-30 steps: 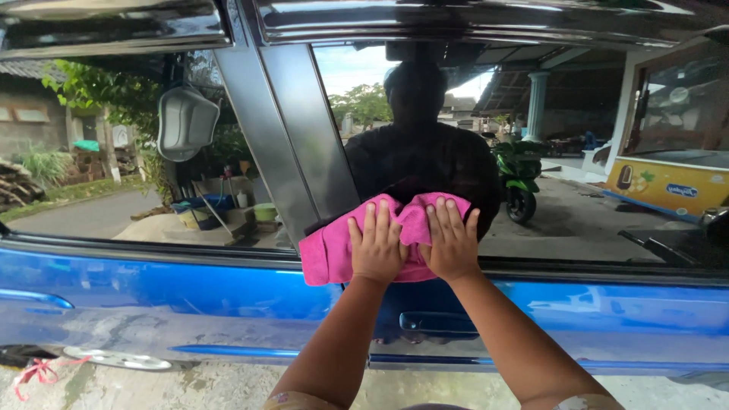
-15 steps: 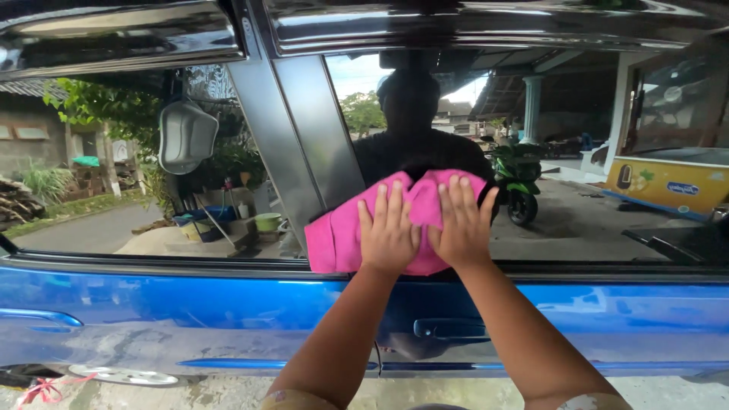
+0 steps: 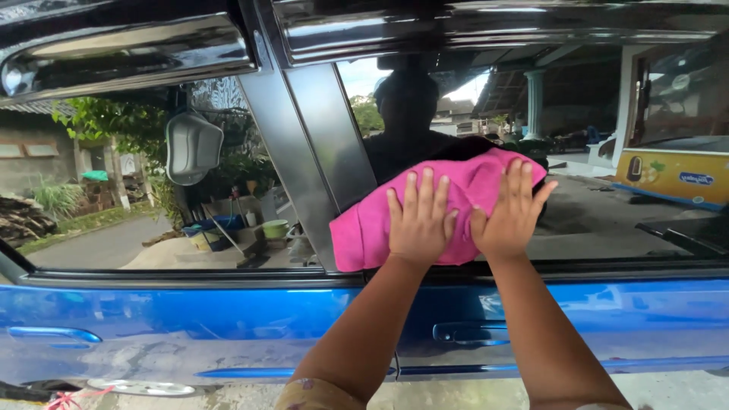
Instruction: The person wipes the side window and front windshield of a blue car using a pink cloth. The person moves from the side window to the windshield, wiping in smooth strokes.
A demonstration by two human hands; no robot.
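A pink cloth (image 3: pixel 364 231) is spread flat against the side window (image 3: pixel 607 212) of a blue car. My left hand (image 3: pixel 420 218) lies palm-down on the cloth's middle, fingers apart and pointing up. My right hand (image 3: pixel 510 210) presses the cloth's right part the same way, right beside the left. Both hands sit just above the window's lower edge, to the right of the dark pillar (image 3: pixel 304 144) between the two windows. My dark reflection shows in the glass behind the cloth.
Below the glass runs the blue door panel (image 3: pixel 190 319) with a door handle (image 3: pixel 471 332) under my arms and another handle (image 3: pixel 53 334) at the far left. A dark visor strip (image 3: pixel 456 26) runs above the windows. Wet concrete ground (image 3: pixel 228 395) lies below.
Both hands have slid the pink cloth up and to the right across the glass, staying pressed flat on it. The view has shifted slightly rightward with them.
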